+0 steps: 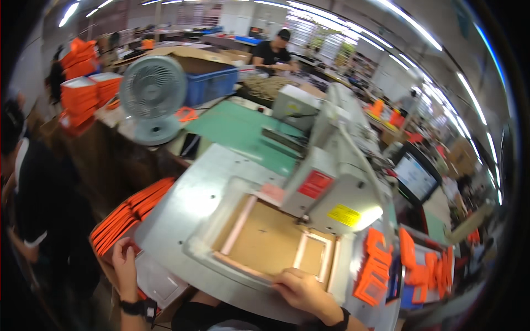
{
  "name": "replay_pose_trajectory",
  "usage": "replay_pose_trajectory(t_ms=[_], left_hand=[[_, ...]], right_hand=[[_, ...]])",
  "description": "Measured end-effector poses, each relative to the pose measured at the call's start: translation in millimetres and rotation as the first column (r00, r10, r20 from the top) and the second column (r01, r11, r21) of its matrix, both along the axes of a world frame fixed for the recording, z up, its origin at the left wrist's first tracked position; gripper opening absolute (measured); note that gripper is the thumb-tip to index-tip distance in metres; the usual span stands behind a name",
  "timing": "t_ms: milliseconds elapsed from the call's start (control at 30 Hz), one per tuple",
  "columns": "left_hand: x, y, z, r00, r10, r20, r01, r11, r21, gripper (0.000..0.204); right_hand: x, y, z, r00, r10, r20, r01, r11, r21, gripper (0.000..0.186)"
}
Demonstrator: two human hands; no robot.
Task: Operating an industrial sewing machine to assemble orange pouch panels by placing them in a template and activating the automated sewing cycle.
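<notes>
My left hand point(125, 266) is over a cardboard box beside the machine table, thumb apart from the fingers, nothing visible in it. Close to it are stacked orange-edged black pieces point(130, 215) and a clear-white flat piece point(160, 278). My right hand point(302, 291) is at the near edge of a rectangular sewing template point(256, 237), its fingers curled together on the rim. The template has a tan board with pale strips and a smaller pale rectangular frame point(313, 254) at its right side. Above it stands the sewing machine head point(337, 193), its lamp lit.
Orange pieces point(373, 270) lie at the table's right edge, beside a bin of more orange pieces point(428, 270). A screen point(415, 174) stands at right. A grey fan point(153, 91) and blue crate point(212, 85) are behind. Other people point(274, 55) work nearby, one close at left point(47, 187).
</notes>
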State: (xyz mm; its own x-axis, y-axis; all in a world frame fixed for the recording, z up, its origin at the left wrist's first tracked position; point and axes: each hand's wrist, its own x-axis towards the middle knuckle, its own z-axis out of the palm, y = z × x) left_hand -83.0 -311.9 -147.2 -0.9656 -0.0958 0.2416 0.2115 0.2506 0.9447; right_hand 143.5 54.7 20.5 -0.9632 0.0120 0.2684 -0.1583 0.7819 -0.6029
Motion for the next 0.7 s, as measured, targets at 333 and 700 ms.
replay_pose_trajectory(t_ms=[333, 700], left_hand=[[88, 108, 235, 0.717, -0.695, -0.052, 0.408, 0.48, -0.776, 0.025], [54, 323, 160, -0.404, -0.832, 0.381, 0.773, -0.533, -0.345, 0.024]], right_hand=[[8, 4, 5, 0.98, 0.017, -0.199, -0.032, 0.997, -0.073, 0.012], [32, 20, 17, 0.962, -0.051, -0.27, 0.032, 0.997, -0.074, 0.02]])
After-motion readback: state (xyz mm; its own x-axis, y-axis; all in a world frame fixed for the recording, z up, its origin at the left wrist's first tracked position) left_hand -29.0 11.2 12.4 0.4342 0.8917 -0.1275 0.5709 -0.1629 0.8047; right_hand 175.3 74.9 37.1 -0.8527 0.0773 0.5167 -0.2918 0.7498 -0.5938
